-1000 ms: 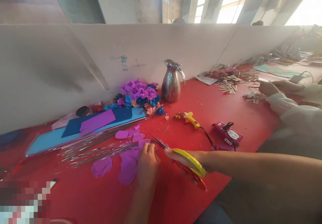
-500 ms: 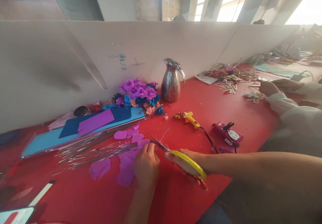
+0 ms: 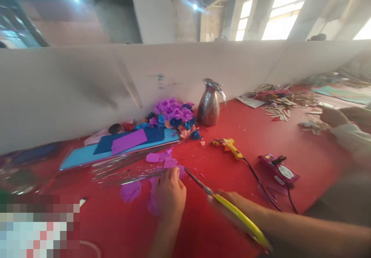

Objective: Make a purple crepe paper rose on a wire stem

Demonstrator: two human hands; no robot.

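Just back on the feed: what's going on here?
A person's right hand holds yellow-handled scissors, pointed toward the left hand. The left hand is over purple pieces at one end of thin wires; what it grips is hidden. Multicoloured flowers are heaped beside a metal jug, and a yellow glue gun lies on the red table.

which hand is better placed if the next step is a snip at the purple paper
Likely the right hand: it holds the scissors, tips pointing toward the purple paper, while the left hand is at that paper.
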